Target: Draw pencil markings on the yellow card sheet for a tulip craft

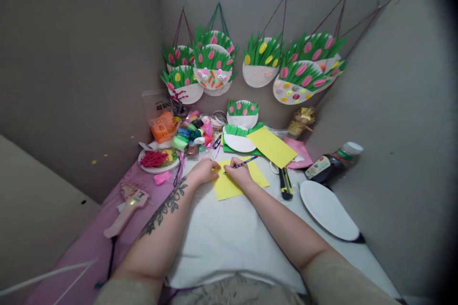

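From where I'm standing, two bare forearms are reaching in from six o'clock toward a yellow sheet (229, 191), which is lying at the centre of my clock. Nearest the worker, a pale pink glue gun (127, 212) is resting between eight and nine, its green light glowing, and a cut white plate (327, 209) is lying between three and four.

The left hand (205, 172) is bearing on the sheet at nine; I cannot tell whether its fingers are pinching the paper or only pressing. The right hand (239, 174) is gripping a dark pencil (245, 162), its tip pointing down at the sheet. The two hands are working near each other without meeting.

A black-and-yellow cutter (285, 183) is lying at three, and beyond it a dark bottle (332, 164) is leaning over. Pink strands (153, 158) are heaping up between nine and ten. Another yellow sheet is slanting toward one. Farther off, bright packets (189, 136) are crowding half past ten, and a green-fringed plate (240, 143) is sitting at twelve. Farthest, decorated plates (213, 76) are hanging by cords against the grey wall (250, 0), spreading from eleven to nearly two.
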The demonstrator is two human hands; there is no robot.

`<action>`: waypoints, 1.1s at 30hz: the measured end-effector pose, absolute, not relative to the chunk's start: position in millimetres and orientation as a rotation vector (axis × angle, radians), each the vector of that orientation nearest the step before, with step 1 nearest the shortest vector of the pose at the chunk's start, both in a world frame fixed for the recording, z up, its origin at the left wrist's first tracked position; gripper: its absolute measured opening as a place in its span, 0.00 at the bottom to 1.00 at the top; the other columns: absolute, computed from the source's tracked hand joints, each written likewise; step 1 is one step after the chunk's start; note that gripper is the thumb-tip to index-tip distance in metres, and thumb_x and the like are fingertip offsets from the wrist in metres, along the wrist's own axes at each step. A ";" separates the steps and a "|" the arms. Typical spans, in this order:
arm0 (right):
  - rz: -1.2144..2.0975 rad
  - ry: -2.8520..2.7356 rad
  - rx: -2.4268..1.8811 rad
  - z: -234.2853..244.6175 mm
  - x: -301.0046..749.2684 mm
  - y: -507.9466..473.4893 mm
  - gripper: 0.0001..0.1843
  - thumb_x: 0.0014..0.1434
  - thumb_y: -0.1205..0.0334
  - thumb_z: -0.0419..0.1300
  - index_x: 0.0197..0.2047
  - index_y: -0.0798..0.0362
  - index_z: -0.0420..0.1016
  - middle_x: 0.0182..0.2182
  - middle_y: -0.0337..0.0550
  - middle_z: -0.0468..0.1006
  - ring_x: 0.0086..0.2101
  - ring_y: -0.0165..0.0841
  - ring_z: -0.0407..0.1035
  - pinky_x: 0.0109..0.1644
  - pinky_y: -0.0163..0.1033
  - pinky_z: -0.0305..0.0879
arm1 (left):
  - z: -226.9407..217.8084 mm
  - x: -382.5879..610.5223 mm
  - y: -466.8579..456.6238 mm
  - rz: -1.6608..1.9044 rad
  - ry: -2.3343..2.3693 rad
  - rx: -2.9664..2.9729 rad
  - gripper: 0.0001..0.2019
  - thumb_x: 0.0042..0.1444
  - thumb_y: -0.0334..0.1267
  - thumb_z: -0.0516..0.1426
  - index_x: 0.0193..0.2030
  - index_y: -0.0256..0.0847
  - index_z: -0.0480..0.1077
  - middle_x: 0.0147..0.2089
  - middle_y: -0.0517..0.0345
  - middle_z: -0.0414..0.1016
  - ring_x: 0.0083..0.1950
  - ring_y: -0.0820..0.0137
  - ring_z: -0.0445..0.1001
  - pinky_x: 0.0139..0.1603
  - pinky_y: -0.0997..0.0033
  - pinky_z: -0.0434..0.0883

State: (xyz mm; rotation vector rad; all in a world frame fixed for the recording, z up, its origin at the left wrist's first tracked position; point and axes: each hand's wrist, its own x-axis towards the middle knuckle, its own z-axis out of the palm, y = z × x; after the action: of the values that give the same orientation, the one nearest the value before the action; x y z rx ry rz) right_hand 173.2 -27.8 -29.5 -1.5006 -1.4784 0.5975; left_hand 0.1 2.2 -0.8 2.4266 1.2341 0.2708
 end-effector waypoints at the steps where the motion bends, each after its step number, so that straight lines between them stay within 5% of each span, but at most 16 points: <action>1: 0.598 -1.480 -1.500 -29.8 173.1 -27.6 0.14 0.43 0.61 0.58 0.17 0.50 0.54 0.15 0.29 0.56 0.21 0.28 0.54 0.25 0.33 0.49 | -1.0 0.0 2.4 0.272 1.234 2.427 0.20 0.46 0.39 0.59 0.48 0.40 0.75 0.44 0.50 0.75 0.42 0.64 0.73 0.44 0.71 0.67; 33: 0.545 -1.466 -1.552 -28.9 171.1 -24.9 0.16 0.45 0.55 0.58 0.18 0.50 0.55 0.15 0.30 0.59 0.22 0.29 0.55 0.26 0.34 0.49 | -0.9 -1.1 2.6 0.264 1.229 2.427 0.20 0.46 0.40 0.59 0.48 0.40 0.75 0.43 0.49 0.75 0.42 0.63 0.73 0.44 0.71 0.68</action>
State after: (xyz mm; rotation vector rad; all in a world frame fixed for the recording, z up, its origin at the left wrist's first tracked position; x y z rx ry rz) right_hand 171.1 -24.9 -28.9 -1.5516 -1.4662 0.5455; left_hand -1.1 2.6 -0.9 2.4272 1.2295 0.2642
